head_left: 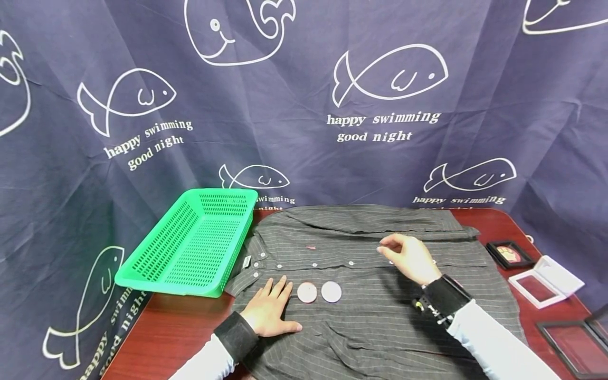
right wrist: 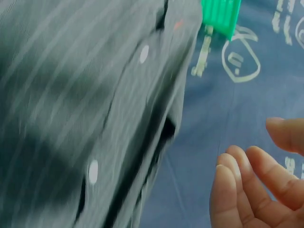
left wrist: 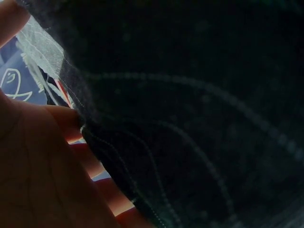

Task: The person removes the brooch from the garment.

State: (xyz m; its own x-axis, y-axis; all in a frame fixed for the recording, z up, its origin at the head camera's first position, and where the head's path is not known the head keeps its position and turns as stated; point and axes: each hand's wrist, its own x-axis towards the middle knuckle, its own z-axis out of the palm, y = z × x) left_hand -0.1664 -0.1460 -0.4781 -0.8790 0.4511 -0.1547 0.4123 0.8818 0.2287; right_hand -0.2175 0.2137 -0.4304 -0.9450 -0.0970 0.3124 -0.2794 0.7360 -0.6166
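A dark grey pinstriped button-up shirt (head_left: 380,316) lies spread out, its collar to the left and a line of white buttons running across it. My left hand (head_left: 269,311) rests palm down on the shirt below the collar, fingers spread. Just right of its fingertips lie two round discs, a red-rimmed disc (head_left: 307,292) and a purple-rimmed disc (head_left: 331,292). Over the button line on the right is my right hand (head_left: 412,257), fingers loosely bent. The right wrist view shows a gap between its thumb (right wrist: 287,135) and fingers, with nothing held.
A green plastic basket (head_left: 187,290) stands at the left on the red-brown table (head_left: 176,330). Along the right edge sit a black-framed box (head_left: 510,255), an opened white frame (head_left: 541,282) and a dark frame (head_left: 577,345). A printed blue curtain (head_left: 304,105) hangs behind.
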